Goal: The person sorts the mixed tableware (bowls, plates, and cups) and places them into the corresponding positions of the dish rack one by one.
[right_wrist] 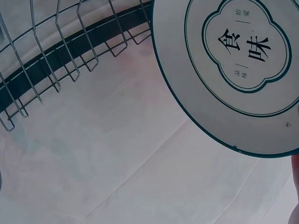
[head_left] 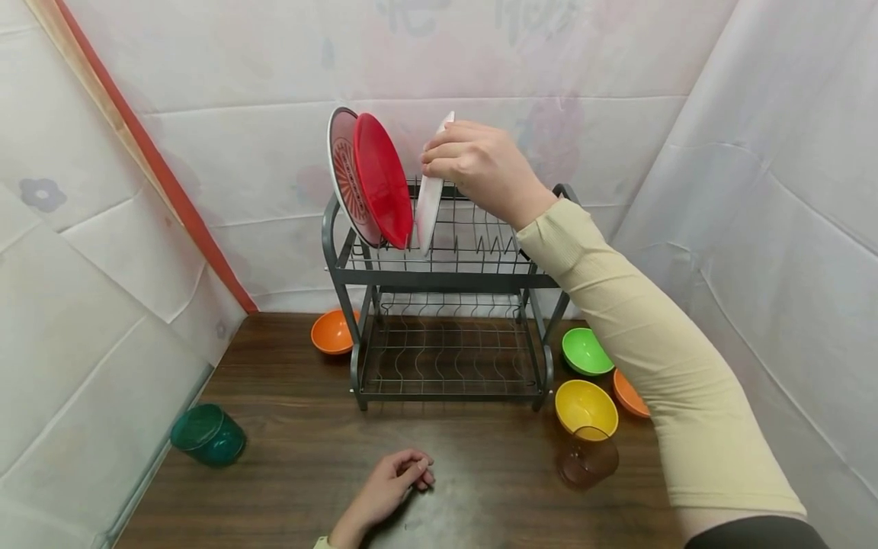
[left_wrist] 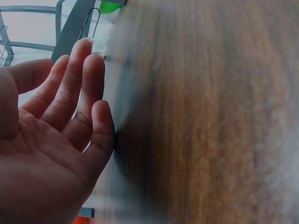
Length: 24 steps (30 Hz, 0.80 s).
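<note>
Nearest, a cream sleeve (head_left: 686, 396) leads to the right hand (head_left: 483, 164), its fingers pinching a white plate (head_left: 430, 206), nearly upright, at the upper tier of the dark rack (head_left: 446, 281), beside a red plate (head_left: 382, 183). The left hand (head_left: 391, 484), fingers relaxed, rests on the wooden table (head_left: 288, 488).

plate (right_wrist: 233, 74) cropped, right orange bowl (head_left: 629, 395) partly hidden

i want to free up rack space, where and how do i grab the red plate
Probably best by the upper rim, from above: the red plate stands on edge with its rim well above the rack's wires. The patterned plate crowds its left face, and the right hand holds a white plate to its right.
</note>
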Tool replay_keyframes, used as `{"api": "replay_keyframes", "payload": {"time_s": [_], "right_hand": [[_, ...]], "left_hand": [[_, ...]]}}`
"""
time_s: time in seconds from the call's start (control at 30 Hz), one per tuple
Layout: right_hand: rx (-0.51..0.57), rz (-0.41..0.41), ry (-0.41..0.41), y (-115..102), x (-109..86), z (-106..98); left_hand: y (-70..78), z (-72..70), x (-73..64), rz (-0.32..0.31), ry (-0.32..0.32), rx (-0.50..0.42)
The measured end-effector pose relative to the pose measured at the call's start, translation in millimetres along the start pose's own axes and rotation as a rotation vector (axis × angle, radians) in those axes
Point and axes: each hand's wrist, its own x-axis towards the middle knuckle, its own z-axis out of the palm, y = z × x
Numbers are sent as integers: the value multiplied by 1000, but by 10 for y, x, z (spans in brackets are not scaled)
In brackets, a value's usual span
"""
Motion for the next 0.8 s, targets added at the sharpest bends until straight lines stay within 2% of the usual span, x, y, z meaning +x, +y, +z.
{"api": "replay_keyframes", "payload": {"time_s": [0.33, 0.57, 0.8], "right_hand": [[-44, -54, -50, -82, 147, 57], [-76, -19, -107, -91, 204, 80], [-31, 9, -162, -92, 240, 190]], "left_hand": [[30, -4, -6, -8, -1, 13], [19, -34, -4, -17, -3, -6], [21, -35, -3, -10, -10, -2]]}}
